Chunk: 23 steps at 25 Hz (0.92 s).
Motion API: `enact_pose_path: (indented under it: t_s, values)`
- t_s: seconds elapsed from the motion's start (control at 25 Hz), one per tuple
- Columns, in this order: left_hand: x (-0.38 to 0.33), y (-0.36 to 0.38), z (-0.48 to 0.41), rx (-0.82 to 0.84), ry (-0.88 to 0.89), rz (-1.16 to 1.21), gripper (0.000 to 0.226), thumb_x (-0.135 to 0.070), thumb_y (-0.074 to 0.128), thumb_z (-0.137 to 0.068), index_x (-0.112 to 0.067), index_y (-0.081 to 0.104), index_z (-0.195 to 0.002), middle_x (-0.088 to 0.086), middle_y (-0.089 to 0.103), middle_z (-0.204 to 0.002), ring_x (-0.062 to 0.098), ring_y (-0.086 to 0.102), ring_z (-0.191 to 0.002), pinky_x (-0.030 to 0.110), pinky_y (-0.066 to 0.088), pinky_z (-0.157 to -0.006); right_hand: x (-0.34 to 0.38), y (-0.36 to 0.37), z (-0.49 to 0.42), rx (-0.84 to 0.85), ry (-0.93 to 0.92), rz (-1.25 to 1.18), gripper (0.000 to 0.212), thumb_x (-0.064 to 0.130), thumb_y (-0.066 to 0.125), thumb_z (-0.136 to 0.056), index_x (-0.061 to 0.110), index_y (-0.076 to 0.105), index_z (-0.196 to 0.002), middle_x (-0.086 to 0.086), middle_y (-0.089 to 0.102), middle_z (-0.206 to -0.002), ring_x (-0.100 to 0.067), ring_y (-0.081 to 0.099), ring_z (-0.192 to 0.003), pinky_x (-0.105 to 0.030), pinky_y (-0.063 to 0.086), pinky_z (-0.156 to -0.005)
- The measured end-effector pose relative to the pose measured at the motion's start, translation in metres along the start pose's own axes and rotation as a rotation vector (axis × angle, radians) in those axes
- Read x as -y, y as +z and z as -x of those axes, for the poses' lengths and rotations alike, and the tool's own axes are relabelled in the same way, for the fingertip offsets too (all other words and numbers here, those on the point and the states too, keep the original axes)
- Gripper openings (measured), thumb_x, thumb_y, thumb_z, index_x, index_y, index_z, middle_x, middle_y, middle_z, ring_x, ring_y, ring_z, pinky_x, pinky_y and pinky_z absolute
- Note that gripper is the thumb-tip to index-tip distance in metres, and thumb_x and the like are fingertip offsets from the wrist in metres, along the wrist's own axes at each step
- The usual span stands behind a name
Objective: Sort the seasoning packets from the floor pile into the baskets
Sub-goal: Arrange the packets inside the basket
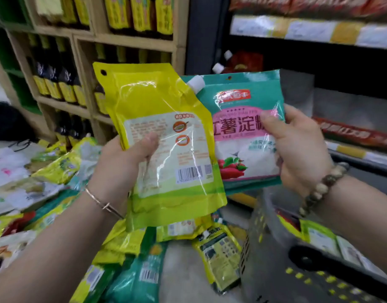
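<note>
The left hand (127,158) grips one yellow spouted plastic pouch (153,101) and the right hand (301,149) one teal plastic bag (242,119), above the floor pile (122,243) and one grey basket (264,248).

Spouted pouch (157,132) left of starch packet (242,119) (overlapping it), floor pile (57,169) beneath, basket (264,243) lower right, shelves (122,39) behind

A thin coppery bangle (100,202) sits behind the left hand (122,162); mottled brown beads (323,186) behind the right hand (297,149)

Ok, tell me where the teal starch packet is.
Head view, right of centre: the teal starch packet is held in the right hand, partly behind the yellow pouch.
</note>
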<state>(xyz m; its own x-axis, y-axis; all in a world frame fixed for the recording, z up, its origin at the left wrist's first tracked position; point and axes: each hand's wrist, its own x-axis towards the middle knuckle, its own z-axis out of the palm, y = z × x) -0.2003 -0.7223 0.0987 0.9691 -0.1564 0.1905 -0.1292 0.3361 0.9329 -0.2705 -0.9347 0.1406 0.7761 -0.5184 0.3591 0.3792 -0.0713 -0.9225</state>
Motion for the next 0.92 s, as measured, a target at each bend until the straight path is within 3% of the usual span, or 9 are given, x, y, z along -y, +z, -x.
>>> enact_pose_path:
  t_s: [0.16,0.36,0.48,0.68,0.8,0.92]
  values:
    - [-0.005,0.064,-0.017,0.118,-0.011,0.005,0.012,-0.018,0.061,-0.084,-0.012,0.069,-0.090,0.004,0.074,-0.084,0.022,0.071,-0.074,0.038,0.059,-0.067,0.018,-0.053,-0.021,-0.071,-0.072,0.036,0.016,0.010,0.054,-0.092,0.020,0.066,-0.089,-0.005,0.074,-0.085,-0.019,0.071,-0.077,-0.035,0.059,-0.066]
    - [0.008,0.175,-0.018,0.315,-0.050,0.008,0.013,-0.007,0.056,-0.088,-0.011,0.066,-0.081,-0.002,0.072,-0.065,0.012,0.068,-0.055,0.025,0.055,-0.049,0.037,-0.154,-0.030,-0.220,-0.030,0.067,0.018,0.011,0.056,-0.090,0.020,0.069,-0.082,-0.006,0.074,-0.078,-0.017,0.070,-0.066,-0.032,0.057,-0.054]
    - [0.030,0.228,-0.016,0.398,-0.068,-0.066,0.015,-0.002,0.059,-0.086,-0.014,0.066,-0.079,0.000,0.073,-0.073,0.016,0.070,-0.065,0.031,0.059,-0.062,0.035,-0.211,-0.031,-0.306,0.080,0.107,0.016,0.013,0.056,-0.089,0.020,0.068,-0.081,-0.006,0.073,-0.075,-0.018,0.070,-0.062,-0.029,0.054,-0.047]
    - [0.089,0.282,-0.018,0.511,-0.137,-0.401,0.013,-0.001,0.064,-0.084,-0.010,0.064,-0.094,0.016,0.068,-0.105,0.030,0.065,-0.097,0.047,0.050,-0.092,-0.005,-0.286,-0.026,-0.346,0.343,0.187,0.010,0.010,0.054,-0.090,0.010,0.063,-0.095,-0.013,0.073,-0.077,-0.025,0.070,-0.062,-0.032,0.054,-0.047]
    - [0.137,0.301,-0.019,0.613,-0.192,-0.786,0.032,-0.010,0.064,-0.085,-0.002,0.056,-0.115,0.016,0.062,-0.116,0.032,0.059,-0.109,0.041,0.046,-0.095,-0.056,-0.308,-0.011,-0.345,0.516,0.383,0.011,-0.001,0.058,-0.085,0.006,0.064,-0.090,-0.016,0.071,-0.073,-0.028,0.067,-0.057,-0.034,0.054,-0.052]
    - [0.180,0.310,-0.006,0.704,-0.273,-1.114,0.038,-0.013,0.059,-0.089,0.001,0.050,-0.123,0.017,0.056,-0.126,0.030,0.054,-0.117,0.034,0.042,-0.096,-0.106,-0.322,0.008,-0.377,0.708,0.486,0.015,-0.010,0.057,-0.081,0.003,0.065,-0.079,-0.009,0.067,-0.060,-0.020,0.061,-0.047,-0.029,0.050,-0.054]
